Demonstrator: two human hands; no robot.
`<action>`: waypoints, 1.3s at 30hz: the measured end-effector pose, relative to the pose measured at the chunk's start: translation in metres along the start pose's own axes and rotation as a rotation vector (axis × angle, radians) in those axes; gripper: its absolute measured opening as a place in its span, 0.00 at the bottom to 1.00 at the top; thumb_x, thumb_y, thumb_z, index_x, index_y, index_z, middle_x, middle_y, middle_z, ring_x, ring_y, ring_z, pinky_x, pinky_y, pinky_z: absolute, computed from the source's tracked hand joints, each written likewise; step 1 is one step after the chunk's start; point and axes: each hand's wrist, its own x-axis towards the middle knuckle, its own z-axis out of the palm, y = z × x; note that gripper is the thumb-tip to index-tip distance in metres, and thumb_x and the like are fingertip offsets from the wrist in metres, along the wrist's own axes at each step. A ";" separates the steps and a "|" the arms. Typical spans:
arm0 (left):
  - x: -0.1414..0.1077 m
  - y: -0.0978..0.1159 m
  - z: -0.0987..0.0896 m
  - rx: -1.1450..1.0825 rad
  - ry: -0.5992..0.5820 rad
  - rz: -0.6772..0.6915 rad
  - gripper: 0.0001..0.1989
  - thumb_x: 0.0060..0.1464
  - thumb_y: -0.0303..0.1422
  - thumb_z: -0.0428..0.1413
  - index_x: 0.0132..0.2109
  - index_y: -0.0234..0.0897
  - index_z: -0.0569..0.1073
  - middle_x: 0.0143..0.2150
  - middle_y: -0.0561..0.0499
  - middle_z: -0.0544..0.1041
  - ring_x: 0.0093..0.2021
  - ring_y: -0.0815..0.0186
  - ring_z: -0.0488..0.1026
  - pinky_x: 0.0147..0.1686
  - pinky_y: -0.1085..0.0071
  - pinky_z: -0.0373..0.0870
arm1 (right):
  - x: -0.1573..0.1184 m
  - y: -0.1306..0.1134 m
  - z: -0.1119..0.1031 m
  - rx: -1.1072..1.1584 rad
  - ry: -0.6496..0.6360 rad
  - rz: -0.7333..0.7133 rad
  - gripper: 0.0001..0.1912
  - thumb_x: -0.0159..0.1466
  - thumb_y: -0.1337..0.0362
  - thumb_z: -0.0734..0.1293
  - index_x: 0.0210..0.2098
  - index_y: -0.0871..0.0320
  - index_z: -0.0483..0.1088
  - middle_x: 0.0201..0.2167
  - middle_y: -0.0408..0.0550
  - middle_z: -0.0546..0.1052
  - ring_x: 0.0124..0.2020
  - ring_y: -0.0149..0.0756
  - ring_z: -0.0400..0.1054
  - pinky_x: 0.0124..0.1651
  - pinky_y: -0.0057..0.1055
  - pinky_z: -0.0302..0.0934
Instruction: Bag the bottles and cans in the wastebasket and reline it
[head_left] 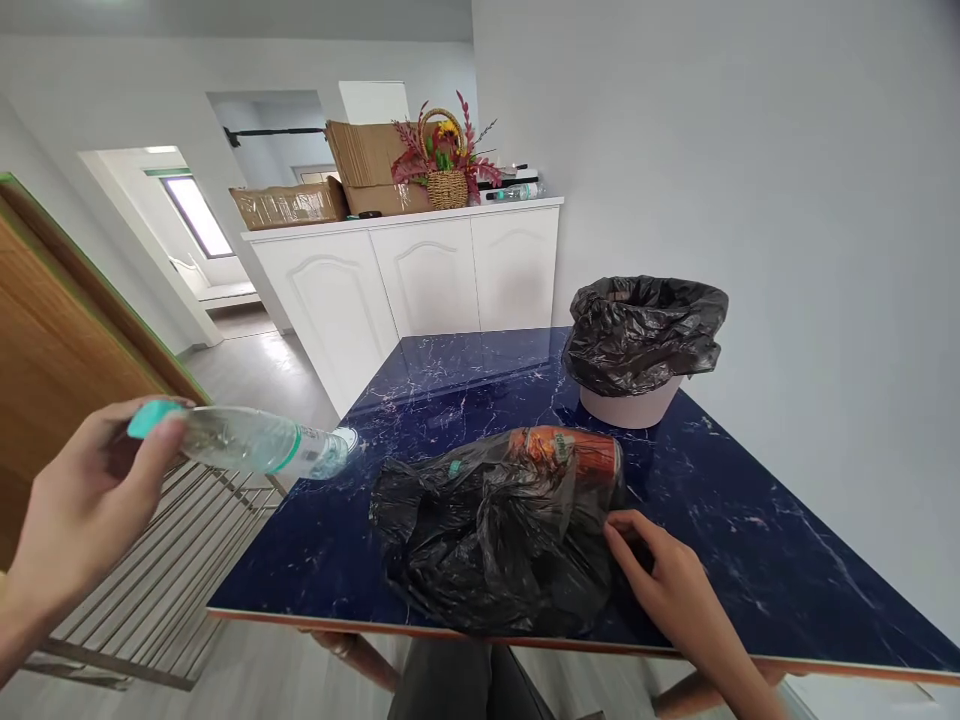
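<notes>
My left hand (105,480) grips a clear plastic bottle (247,440) by its teal cap, beyond the table's left edge. The bottle lies nearly level, its base pointing right over the table. In front of me a crumpled black plastic bag (502,540) is spread on the table. Through its thin film shows an orange-red can (566,452), and a small teal cap (454,467) is visible at the bag's far side. My right hand (660,570) is at the bag's right edge, thumb and forefinger closed on the film.
A pale bin (630,408) lined with a black bag stands at the back right of the dark blue marbled table (735,570). Behind are a white cabinet (427,265) bearing cardboard boxes (367,160) and a flower basket (448,188). A metal rack (172,560) stands at lower left.
</notes>
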 end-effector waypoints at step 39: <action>-0.101 0.073 0.114 -0.564 -0.963 0.819 0.18 0.75 0.30 0.47 0.64 0.46 0.73 0.64 0.44 0.76 0.65 0.60 0.74 0.65 0.61 0.72 | -0.001 -0.004 -0.002 -0.053 0.041 0.049 0.23 0.73 0.42 0.60 0.43 0.52 0.75 0.39 0.49 0.84 0.38 0.44 0.79 0.38 0.32 0.68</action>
